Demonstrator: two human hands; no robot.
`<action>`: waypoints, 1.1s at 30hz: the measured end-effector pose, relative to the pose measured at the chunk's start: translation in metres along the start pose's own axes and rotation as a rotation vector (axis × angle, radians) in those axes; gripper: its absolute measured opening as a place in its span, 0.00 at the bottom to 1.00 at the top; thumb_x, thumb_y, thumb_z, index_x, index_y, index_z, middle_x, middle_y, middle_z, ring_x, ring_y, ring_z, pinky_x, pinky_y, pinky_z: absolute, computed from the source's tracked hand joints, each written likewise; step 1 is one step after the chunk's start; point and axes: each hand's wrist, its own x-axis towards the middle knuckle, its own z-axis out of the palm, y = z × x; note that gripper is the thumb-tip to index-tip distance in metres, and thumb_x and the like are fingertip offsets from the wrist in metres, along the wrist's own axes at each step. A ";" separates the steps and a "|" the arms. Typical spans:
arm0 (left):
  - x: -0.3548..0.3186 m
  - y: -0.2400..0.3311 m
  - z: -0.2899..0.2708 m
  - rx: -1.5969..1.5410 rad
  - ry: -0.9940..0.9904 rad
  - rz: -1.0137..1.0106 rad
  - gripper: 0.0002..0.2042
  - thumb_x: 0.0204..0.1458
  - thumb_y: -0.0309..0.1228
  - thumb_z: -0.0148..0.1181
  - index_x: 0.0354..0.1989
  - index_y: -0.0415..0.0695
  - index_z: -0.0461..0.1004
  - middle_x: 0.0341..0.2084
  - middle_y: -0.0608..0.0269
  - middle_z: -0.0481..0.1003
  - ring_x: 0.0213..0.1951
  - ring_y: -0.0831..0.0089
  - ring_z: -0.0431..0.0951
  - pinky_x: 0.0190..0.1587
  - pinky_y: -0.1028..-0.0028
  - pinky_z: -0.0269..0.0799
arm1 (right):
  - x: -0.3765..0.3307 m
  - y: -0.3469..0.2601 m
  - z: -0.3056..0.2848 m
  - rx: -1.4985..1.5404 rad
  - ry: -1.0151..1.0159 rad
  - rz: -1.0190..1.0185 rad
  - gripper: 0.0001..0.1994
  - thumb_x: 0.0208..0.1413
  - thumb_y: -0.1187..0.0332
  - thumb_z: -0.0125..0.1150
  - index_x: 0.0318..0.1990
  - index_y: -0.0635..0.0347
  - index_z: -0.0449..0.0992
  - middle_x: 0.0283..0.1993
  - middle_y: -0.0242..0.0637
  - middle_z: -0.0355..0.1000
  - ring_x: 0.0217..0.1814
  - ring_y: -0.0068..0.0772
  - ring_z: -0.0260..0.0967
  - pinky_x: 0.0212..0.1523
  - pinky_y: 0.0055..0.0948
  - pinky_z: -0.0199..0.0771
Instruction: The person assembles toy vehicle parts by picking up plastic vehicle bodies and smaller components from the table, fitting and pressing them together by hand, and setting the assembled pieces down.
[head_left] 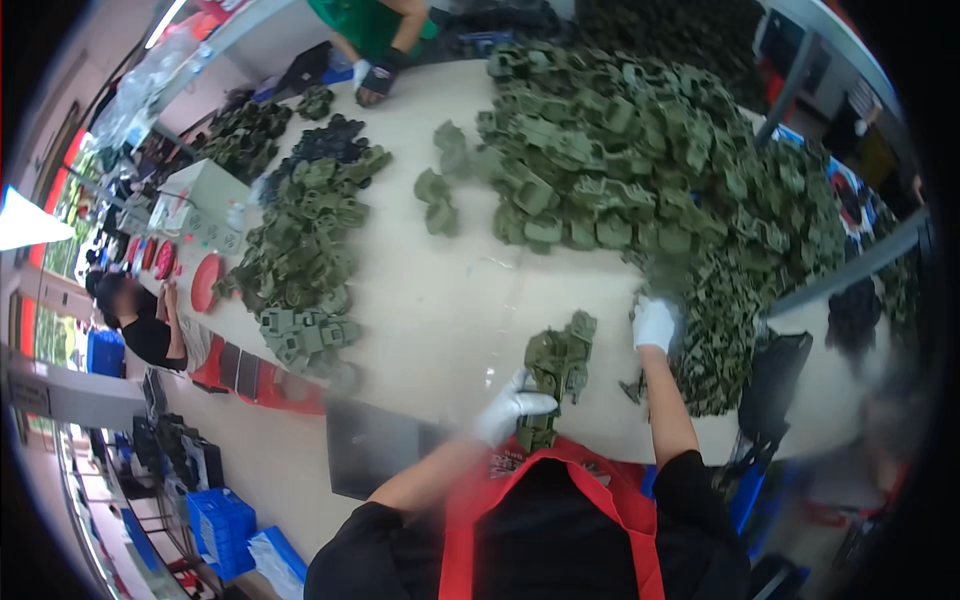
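Observation:
My left hand [512, 408], in a white glove, is closed on an olive-green moulded plastic part [545, 365] at the table's near edge. Another green part [579, 340] stands right against it, and I cannot make out whether the two are joined. My right hand [655, 324], also white-gloved, is at the left edge of a heap of small green parts [715, 330]. Its fingertips are blurred against the heap, so a grip on anything there does not show. A small dark-green piece [632, 390] lies on the table below that hand.
A large heap of bigger green plastic parts [600, 150] covers the far right of the white table [430, 300]. More green parts [305, 230] are piled along the left. Across the table, a co-worker's hand [375, 85] rests near the far edge. A metal post [850, 262] stands at right.

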 end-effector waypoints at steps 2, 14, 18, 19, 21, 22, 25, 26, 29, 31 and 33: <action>-0.002 -0.017 0.001 -0.095 0.006 0.053 0.43 0.38 0.22 0.65 0.66 0.39 0.48 0.40 0.55 0.72 0.45 0.66 0.73 0.50 0.67 0.68 | 0.012 -0.007 -0.011 -0.016 -0.080 0.008 0.13 0.48 0.63 0.59 0.42 0.51 0.79 0.44 0.46 0.74 0.45 0.49 0.73 0.46 0.41 0.73; -0.007 0.058 0.014 -0.265 0.143 0.397 0.09 0.51 0.27 0.58 0.39 0.41 0.71 0.28 0.60 0.75 0.28 0.69 0.77 0.31 0.70 0.75 | -0.125 -0.114 -0.174 0.900 -0.182 -0.481 0.10 0.41 0.71 0.66 0.36 0.57 0.81 0.40 0.41 0.75 0.42 0.39 0.72 0.43 0.32 0.72; -0.005 0.057 0.039 -0.172 0.167 0.544 0.12 0.49 0.23 0.56 0.43 0.37 0.69 0.31 0.56 0.74 0.33 0.68 0.77 0.38 0.71 0.75 | -0.154 -0.139 -0.160 0.662 -0.019 -0.312 0.11 0.44 0.66 0.62 0.39 0.51 0.80 0.37 0.41 0.75 0.40 0.44 0.73 0.42 0.34 0.74; -0.005 0.053 0.038 -0.151 0.171 0.575 0.12 0.49 0.23 0.56 0.43 0.37 0.69 0.31 0.56 0.74 0.33 0.68 0.77 0.39 0.71 0.74 | -0.154 -0.135 -0.160 0.659 -0.011 -0.289 0.11 0.44 0.66 0.62 0.39 0.51 0.80 0.37 0.41 0.75 0.40 0.44 0.73 0.42 0.34 0.74; -0.009 0.047 0.037 -0.121 0.165 0.606 0.13 0.49 0.22 0.56 0.44 0.37 0.69 0.31 0.56 0.74 0.35 0.68 0.76 0.40 0.71 0.74 | -0.160 -0.126 -0.161 0.839 -0.251 0.017 0.12 0.48 0.62 0.61 0.39 0.53 0.79 0.35 0.43 0.75 0.37 0.44 0.74 0.42 0.35 0.74; -0.011 0.047 0.037 -0.112 0.154 0.601 0.13 0.49 0.22 0.56 0.44 0.37 0.69 0.31 0.56 0.74 0.35 0.68 0.76 0.40 0.71 0.74 | -0.162 -0.128 -0.168 0.843 -0.241 0.028 0.12 0.48 0.62 0.61 0.39 0.53 0.79 0.35 0.43 0.75 0.37 0.44 0.74 0.42 0.35 0.74; -0.019 0.043 0.042 -0.094 0.144 0.595 0.14 0.48 0.21 0.56 0.45 0.38 0.68 0.33 0.56 0.74 0.36 0.67 0.76 0.40 0.70 0.73 | -0.173 -0.130 -0.185 0.661 -0.158 -0.191 0.12 0.45 0.67 0.64 0.40 0.55 0.79 0.35 0.41 0.76 0.34 0.42 0.75 0.38 0.28 0.75; -0.022 0.044 0.046 -0.075 0.153 0.632 0.15 0.48 0.20 0.56 0.46 0.38 0.68 0.35 0.56 0.74 0.36 0.67 0.76 0.40 0.70 0.74 | -0.175 -0.133 -0.185 0.581 -0.106 -0.266 0.11 0.46 0.67 0.64 0.39 0.55 0.78 0.34 0.42 0.76 0.33 0.44 0.75 0.37 0.31 0.75; -0.028 0.043 0.051 -0.084 0.152 0.666 0.16 0.47 0.20 0.57 0.47 0.39 0.68 0.36 0.59 0.73 0.36 0.69 0.76 0.40 0.71 0.73 | -0.182 -0.144 -0.181 0.473 0.027 -0.329 0.09 0.47 0.67 0.62 0.37 0.54 0.75 0.33 0.42 0.75 0.32 0.46 0.74 0.34 0.35 0.75; -0.032 0.044 0.053 -0.113 0.148 0.665 0.16 0.47 0.20 0.58 0.46 0.39 0.69 0.36 0.62 0.74 0.36 0.71 0.76 0.41 0.71 0.72 | -0.186 -0.148 -0.177 0.446 0.105 -0.321 0.08 0.48 0.66 0.62 0.36 0.54 0.74 0.33 0.41 0.75 0.31 0.46 0.74 0.33 0.38 0.75; -0.033 0.045 0.055 -0.097 0.155 0.678 0.16 0.47 0.20 0.58 0.47 0.39 0.68 0.37 0.62 0.73 0.37 0.71 0.76 0.42 0.71 0.72 | -0.188 -0.150 -0.172 0.567 0.064 -0.294 0.09 0.49 0.67 0.61 0.38 0.55 0.73 0.33 0.40 0.74 0.31 0.45 0.74 0.33 0.39 0.75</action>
